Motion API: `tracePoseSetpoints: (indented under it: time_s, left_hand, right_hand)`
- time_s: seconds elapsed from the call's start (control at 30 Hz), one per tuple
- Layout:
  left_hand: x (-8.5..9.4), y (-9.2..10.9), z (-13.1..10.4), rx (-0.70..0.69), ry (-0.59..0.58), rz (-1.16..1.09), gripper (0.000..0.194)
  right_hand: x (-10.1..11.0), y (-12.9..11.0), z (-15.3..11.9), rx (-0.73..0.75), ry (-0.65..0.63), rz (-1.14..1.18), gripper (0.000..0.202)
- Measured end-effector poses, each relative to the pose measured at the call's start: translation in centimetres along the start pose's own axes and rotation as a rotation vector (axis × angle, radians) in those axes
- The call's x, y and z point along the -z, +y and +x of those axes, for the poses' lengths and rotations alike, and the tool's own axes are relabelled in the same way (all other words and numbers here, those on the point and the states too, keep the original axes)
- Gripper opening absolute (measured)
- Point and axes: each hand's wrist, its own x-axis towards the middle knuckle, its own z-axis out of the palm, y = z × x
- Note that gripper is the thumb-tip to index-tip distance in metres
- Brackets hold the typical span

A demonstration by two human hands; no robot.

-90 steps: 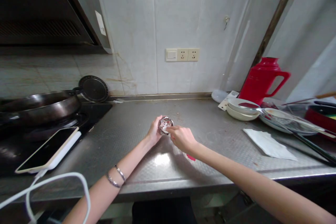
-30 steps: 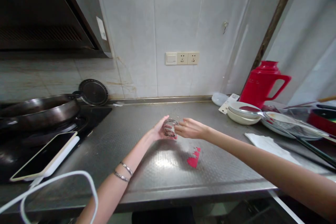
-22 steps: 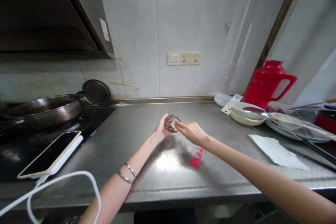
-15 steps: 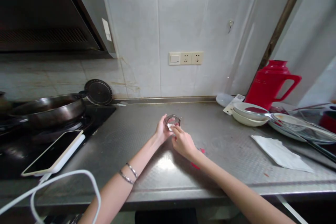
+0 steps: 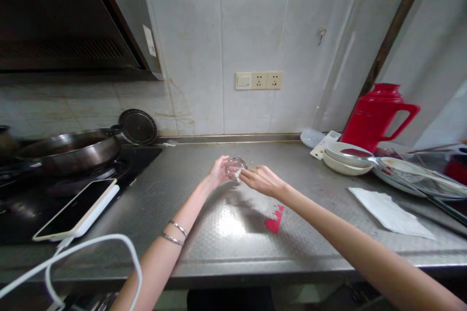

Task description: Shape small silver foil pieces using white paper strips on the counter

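Note:
Over the middle of the steel counter, my left hand [image 5: 219, 171] is closed on the side of a clear glass [image 5: 234, 164], whose round rim faces me at a tilt. My right hand [image 5: 263, 180] pinches a small wad of white tissue [image 5: 239, 174] against the rim's near right side. Two thin silver bracelets circle my left forearm. Below the hands, a torn red piece [image 5: 274, 220] lies flat on the counter.
A folded white napkin [image 5: 388, 213], stacked bowls [image 5: 345, 165], a plate with utensils and a red thermos [image 5: 377, 116] stand at right. On the left are a pan [image 5: 73, 153] on the black stove, a phone [image 5: 75, 210] and a looping white cable [image 5: 109, 238].
My right hand has shifted up and right around the rim, its wrist now flatter. The glass and my left hand have moved slightly left, and more of the red piece shows.

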Motion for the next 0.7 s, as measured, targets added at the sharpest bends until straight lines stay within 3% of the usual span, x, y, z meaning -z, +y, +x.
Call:
tracePoseSetpoints:
  time_s: [0.13, 0.27, 0.47, 0.6, 0.7]
  left_hand:
    - [0.4, 0.1, 0.1, 0.174, 0.075, 0.180, 0.053]
    - [-0.3, -0.5, -0.1, 0.143, 0.082, 0.174, 0.035]
    - [-1.5, -1.0, 0.2, -0.027, 0.128, -0.014, 0.030]
    - [-2.1, -1.6, 0.1, -0.061, 0.156, -0.095, 0.033]
    - [-2.3, -1.7, -0.2, -0.064, 0.165, -0.140, 0.039]
  right_hand:
    - [0.9, 1.4, 0.6, 0.214, -0.019, -0.036, 0.029]
    - [1.3, 1.8, 0.8, 0.207, -0.017, -0.011, 0.026]
    - [0.3, -0.2, 0.1, -0.154, -0.022, 0.083, 0.023]
    - [-0.6, -2.9, 0.5, -0.451, 0.041, 0.318, 0.025]
    - [-1.0, -4.5, 1.3, -0.585, 0.126, 0.490, 0.025]
